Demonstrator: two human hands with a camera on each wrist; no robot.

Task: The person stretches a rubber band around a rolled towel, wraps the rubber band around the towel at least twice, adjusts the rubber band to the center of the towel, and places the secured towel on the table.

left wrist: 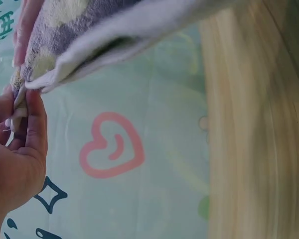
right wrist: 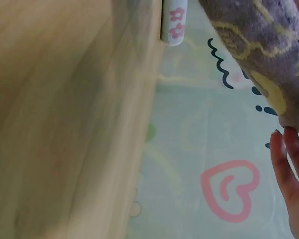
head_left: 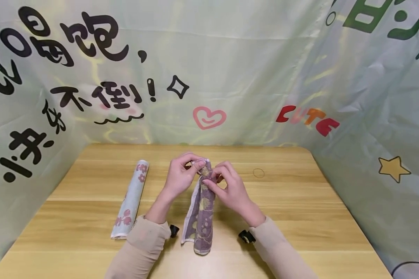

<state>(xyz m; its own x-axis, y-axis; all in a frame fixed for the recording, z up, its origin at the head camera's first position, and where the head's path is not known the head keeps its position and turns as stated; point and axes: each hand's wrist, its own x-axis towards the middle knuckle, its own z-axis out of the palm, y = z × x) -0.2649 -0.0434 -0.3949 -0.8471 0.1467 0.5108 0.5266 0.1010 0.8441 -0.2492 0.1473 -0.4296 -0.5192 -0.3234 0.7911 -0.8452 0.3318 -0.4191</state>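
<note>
On table: both hands pinch purple towel (far end).

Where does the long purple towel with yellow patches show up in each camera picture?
Head view: purple towel at table centre, far end pinched by both hands.
Left wrist view: top left, edge pinched by left hand.
Right wrist view: top right, above right fingertips.
Shared landmark: pink heart on the backdrop.

A makeshift recording booth: wooden table enclosed by cartoon-printed green cloth backdrop
</note>
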